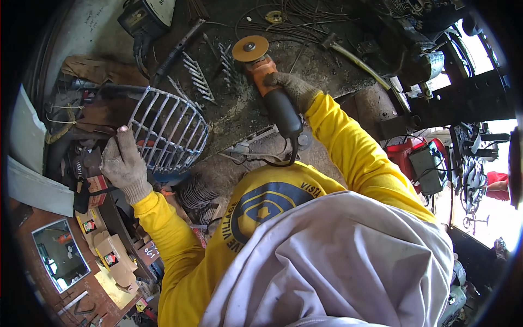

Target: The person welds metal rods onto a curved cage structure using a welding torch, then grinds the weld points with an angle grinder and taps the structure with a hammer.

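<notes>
A grinder (281,109) is gripped in the right hand (296,89), right of a grille (170,131) clasped by the left hand (125,163).

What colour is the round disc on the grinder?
The disc is orange-tan, best seen in the head view.

I have room to pass over the dark bench (233,117) between the barred metal cage (168,131) and the angle grinder (280,106). Farther up, that lane narrows: ridged metal pieces (198,79) stand along its left side and the grinder's disc (243,50) juts in on its right. Beyond my right hand (294,90), a gap runs to the hammer's yellowish handle (358,64), and tangled wires (310,27) crowd the far side. Near my chest, the black cord (295,150) loops down.
</notes>
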{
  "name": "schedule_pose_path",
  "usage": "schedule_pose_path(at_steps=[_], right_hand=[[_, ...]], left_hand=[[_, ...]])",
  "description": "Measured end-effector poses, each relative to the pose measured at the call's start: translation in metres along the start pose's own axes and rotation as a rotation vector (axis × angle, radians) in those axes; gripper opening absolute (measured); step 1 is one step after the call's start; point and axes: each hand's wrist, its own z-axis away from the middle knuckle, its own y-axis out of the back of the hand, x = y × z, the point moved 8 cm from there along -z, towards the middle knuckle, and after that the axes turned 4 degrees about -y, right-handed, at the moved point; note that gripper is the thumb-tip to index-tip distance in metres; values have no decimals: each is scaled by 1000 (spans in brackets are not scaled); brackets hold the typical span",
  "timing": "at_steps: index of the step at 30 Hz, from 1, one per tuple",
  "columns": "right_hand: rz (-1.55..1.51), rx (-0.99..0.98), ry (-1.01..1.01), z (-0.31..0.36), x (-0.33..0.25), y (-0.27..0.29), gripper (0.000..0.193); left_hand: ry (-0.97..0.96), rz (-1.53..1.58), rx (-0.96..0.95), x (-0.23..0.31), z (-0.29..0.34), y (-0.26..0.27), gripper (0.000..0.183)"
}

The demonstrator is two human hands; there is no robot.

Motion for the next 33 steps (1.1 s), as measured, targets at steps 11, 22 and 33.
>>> schedule_pose_path(at_steps=[11,22,33], right_hand=[[-28,-310,221,-55,-32,20,48],[1360,404,243,46,-69,-4,71],[1555,641,134,57,-64,-11,69]], left_hand=[[-349,-233,-78,-6,17,-7,26],[5,-2,-69,-3,9,-2,26],[-492,-302,18,30,15,-9,30]])
